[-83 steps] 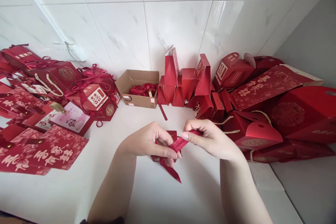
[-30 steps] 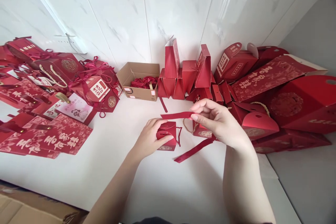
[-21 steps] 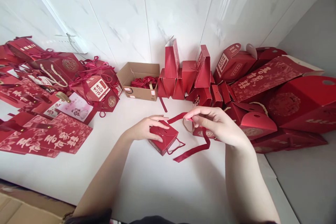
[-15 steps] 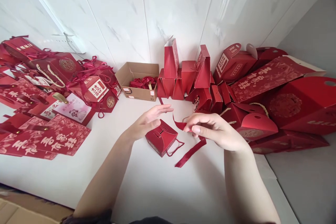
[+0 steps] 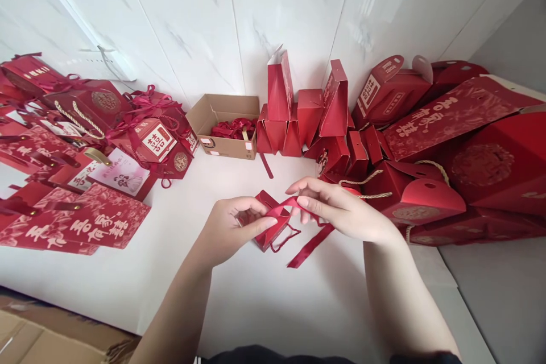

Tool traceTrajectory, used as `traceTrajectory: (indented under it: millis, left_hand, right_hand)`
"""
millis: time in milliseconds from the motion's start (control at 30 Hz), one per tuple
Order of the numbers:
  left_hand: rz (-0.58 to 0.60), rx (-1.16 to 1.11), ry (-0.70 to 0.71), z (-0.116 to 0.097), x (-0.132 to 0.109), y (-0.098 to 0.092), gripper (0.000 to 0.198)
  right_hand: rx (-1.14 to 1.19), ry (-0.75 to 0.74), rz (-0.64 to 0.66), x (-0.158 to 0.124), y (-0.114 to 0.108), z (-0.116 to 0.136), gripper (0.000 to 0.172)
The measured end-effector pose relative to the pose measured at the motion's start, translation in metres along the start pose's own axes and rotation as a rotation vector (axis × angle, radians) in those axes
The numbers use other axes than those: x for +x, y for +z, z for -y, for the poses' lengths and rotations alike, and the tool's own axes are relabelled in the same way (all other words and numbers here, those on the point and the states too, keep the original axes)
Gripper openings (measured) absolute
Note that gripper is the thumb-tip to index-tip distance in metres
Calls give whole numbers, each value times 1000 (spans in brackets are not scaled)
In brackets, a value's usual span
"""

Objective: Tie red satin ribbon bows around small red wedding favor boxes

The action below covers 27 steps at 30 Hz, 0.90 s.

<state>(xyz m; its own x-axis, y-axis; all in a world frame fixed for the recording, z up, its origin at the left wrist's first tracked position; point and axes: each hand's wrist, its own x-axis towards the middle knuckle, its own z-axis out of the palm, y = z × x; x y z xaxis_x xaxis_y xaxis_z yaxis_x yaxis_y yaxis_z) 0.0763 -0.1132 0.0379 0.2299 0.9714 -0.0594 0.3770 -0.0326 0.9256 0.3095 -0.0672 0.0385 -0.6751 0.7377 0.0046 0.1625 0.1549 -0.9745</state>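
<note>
A red ribbon (image 5: 290, 202) runs between my two hands above the white table. My left hand (image 5: 243, 224) pinches one part of it between thumb and fingers. Thumb and forefinger of my right hand (image 5: 330, 207) grip it a short way to the right, and its loose tail (image 5: 311, 247) hangs down toward the tabletop. Beneath the ribbon lies a small red gift box (image 5: 267, 200) with a twisted red cord handle (image 5: 285, 240). My left hand and the ribbon cover much of the box's top.
A cardboard box (image 5: 230, 148) of red ribbons stands at the back by the tiled wall. Red folded boxes (image 5: 277, 133) are stacked beside it. Larger red gift boxes (image 5: 426, 193) crowd the right side; decorated red boxes and bags (image 5: 111, 216) fill the left. A ribbon strip (image 5: 267, 165) lies behind.
My left hand has closed from open fingers onto the ribbon. My right hand keeps its hold, and the ribbon is now stretched between both hands over the small box.
</note>
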Motion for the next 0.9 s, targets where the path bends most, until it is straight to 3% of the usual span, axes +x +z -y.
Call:
traceTrajectory:
  millis: [133, 233, 367, 467, 567, 733, 800, 900]
  left_hand:
    - [78, 81, 23, -4, -3, 5, 24]
    - [7, 194, 41, 2, -8, 5, 25]
    - [-263, 462, 65, 26, -19, 11, 74]
    - [-292, 509, 5, 49, -27, 24, 95]
    - [-193, 420, -37, 66, -26, 26, 89]
    - [-19, 291, 69, 73, -16, 2, 79]
    - [-77, 222, 86, 70, -13, -2, 67]
    - [-341, 150, 9, 64, -12, 3, 40]
  right_hand:
    - [62, -2, 126, 7, 15, 0, 27]
    - [-60, -6, 83, 10, 16, -5, 23]
    - [-165, 57, -55, 15, 9, -15, 24]
    - [-125, 78, -110, 18, 6, -20, 22]
    - [-82, 70, -84, 19, 5, -21, 25]
    - [-108, 57, -51, 14, 0, -20, 26]
    - [-151, 118, -90, 12, -2, -20, 33]
    - [-191, 170, -122, 11, -4, -21, 39]
